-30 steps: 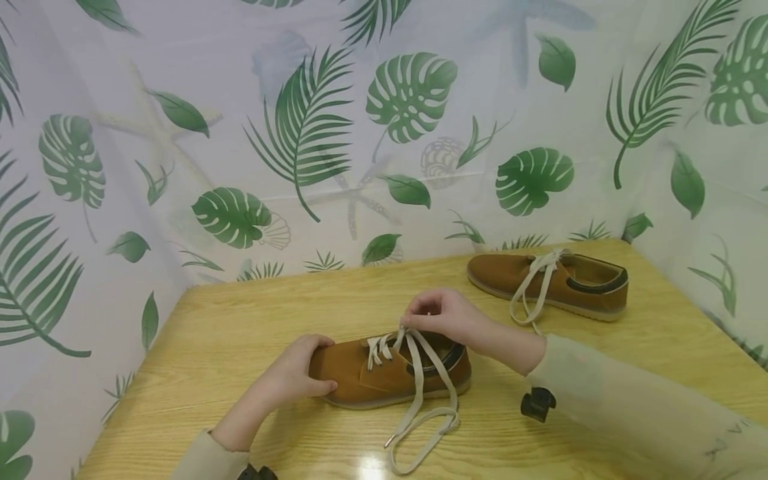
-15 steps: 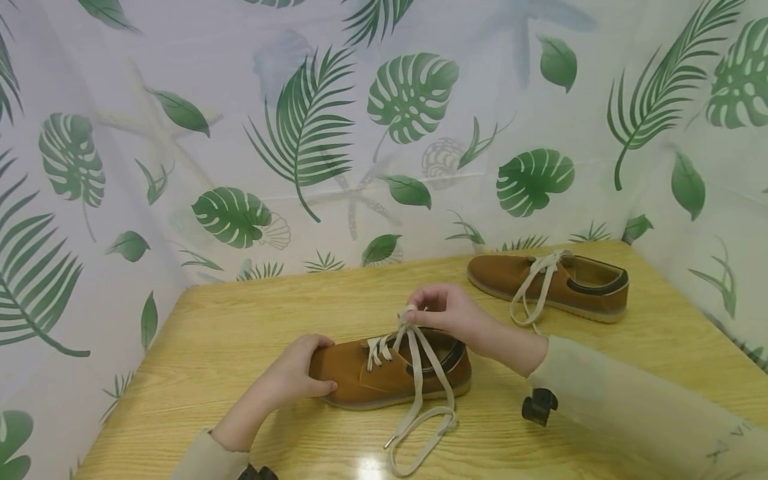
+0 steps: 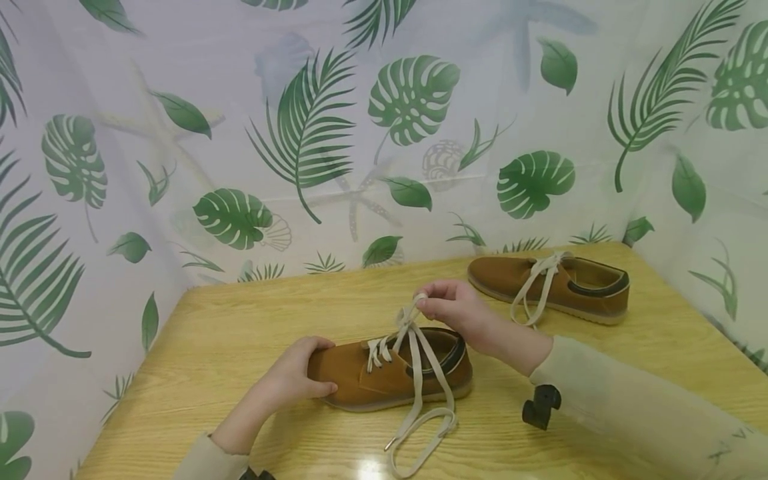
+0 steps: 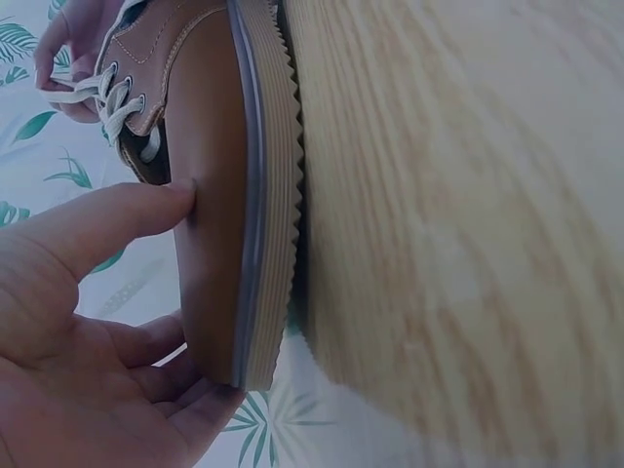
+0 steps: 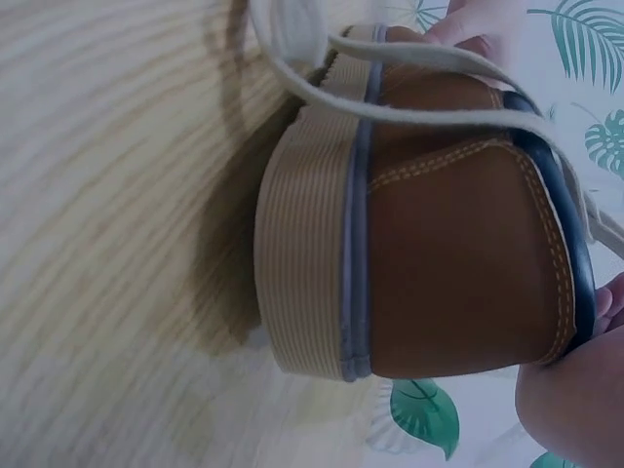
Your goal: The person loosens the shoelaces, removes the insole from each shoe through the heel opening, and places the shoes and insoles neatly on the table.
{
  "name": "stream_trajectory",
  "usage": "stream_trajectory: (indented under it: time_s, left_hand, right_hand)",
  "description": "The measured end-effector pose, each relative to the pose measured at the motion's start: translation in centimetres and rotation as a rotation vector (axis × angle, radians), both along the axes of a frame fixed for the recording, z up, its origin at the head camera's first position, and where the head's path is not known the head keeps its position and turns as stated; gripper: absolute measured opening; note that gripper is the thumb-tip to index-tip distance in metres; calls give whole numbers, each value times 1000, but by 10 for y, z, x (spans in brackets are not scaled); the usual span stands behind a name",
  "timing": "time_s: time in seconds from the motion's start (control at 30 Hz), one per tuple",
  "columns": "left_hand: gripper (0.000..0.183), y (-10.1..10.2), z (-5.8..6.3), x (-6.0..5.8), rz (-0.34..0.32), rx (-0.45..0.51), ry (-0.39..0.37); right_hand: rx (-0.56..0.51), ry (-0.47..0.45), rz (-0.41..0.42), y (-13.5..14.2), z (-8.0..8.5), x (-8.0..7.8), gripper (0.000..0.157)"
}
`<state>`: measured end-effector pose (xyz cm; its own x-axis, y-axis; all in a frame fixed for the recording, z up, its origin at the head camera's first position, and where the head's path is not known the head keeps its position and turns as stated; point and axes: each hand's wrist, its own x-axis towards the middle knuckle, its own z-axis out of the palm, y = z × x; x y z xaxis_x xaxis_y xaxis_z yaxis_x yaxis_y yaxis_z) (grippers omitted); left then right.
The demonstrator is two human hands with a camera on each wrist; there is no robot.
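A brown lace-up shoe (image 3: 345,373) stands on the table, toe to the left. My left hand (image 3: 291,373) grips its toe; in the left wrist view the thumb presses the upper of the shoe (image 4: 210,253) and the fingers curl round the tip. Above the tongue, my right hand (image 3: 465,313) pinches the cream shoelace (image 3: 418,373) between thumb and fingers and pulls part of it upward, off a loose knot. Two strands hang down the near side, ending in a loop on the wood. The right wrist view shows the heel (image 5: 448,273) close by.
A matching brown shoe (image 3: 504,275), its lace tied in a bow, stands at the back right of the wooden table (image 3: 240,320). Behind and at both sides hangs a white curtain (image 3: 336,253) printed with green leaves.
My right hand has moved slightly up and to the right with the pinched lace, drawing the knot area higher above the shoe. The left hand has stayed on the toe.
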<state>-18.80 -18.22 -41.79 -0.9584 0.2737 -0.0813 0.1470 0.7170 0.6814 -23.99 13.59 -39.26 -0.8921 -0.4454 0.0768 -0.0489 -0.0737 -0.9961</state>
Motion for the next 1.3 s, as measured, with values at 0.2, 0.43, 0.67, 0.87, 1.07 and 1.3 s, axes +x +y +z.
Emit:
stream_trajectory:
  time_s: [0.2, 0.43, 0.67, 0.87, 1.07, 1.3]
  left_hand:
    - [67, 0, 0, 1, 2, 21, 5]
    - [66, -4, -4, 2, -2, 64, 5]
    - [64, -12, -8, -1, -24, 123, -4]
    - [61, -17, -10, -2, 5, 157, -19]
    - [60, -14, -8, 0, 19, 128, 0]
    - [60, -8, -2, 5, 20, 75, 19]
  right_hand:
    - [-128, -103, -41, 0, 3, 1, 30]
    - [-223, -123, -14, 3, 3, 1, 35]
    - [-191, -148, 11, 4, 2, 0, 35]
    - [-87, -143, 8, 2, 4, 0, 28]
    - [-76, -135, -30, 0, 6, 2, 26]
    - [-291, -105, -12, 4, 11, 1, 35]
